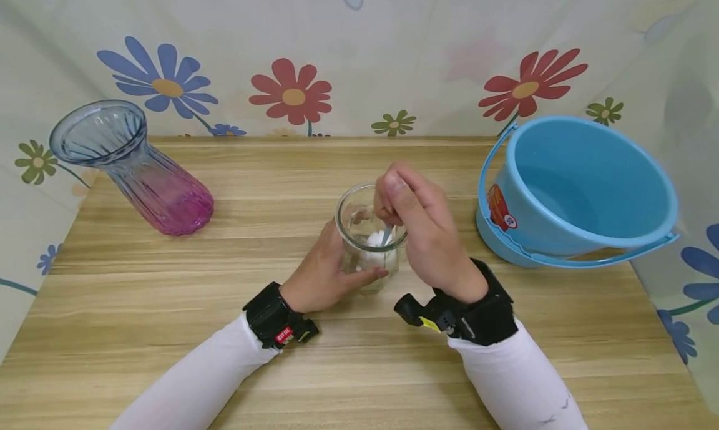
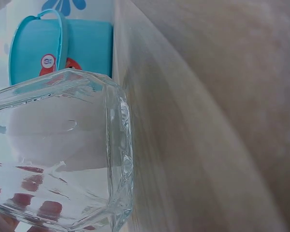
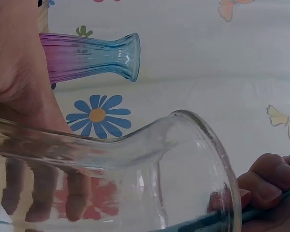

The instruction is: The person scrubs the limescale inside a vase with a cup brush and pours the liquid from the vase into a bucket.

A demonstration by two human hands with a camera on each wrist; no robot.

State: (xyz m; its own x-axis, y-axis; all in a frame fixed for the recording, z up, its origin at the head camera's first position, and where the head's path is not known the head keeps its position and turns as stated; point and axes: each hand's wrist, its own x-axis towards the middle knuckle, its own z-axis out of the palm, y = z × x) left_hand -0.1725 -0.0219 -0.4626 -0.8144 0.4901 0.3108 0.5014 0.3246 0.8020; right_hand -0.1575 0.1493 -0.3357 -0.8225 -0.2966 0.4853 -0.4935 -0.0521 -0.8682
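Note:
My left hand [image 1: 320, 274] grips a clear glass jar [image 1: 367, 250] round its side, thumb across the front and the other fingers behind. In the left wrist view the faceted base of the jar [image 2: 120, 159] sits close over the tabletop. Above the jar's mouth my right hand [image 1: 424, 233] pinches the thin blue handle [image 3: 261, 212] of a bottle brush. Its white, sponge-like head [image 2: 58, 133] is down inside the jar, seen through the glass. The top of the handle is hidden in the right fingers.
A ribbed glass vase [image 1: 163, 186], blue above and pink below, stands at the left on the wooden table [image 1: 281, 380]. At the right is a light-blue bucket [image 1: 590, 186] with its handle hanging down. A flower-printed cloth [image 1: 438, 43] covers the wall behind.

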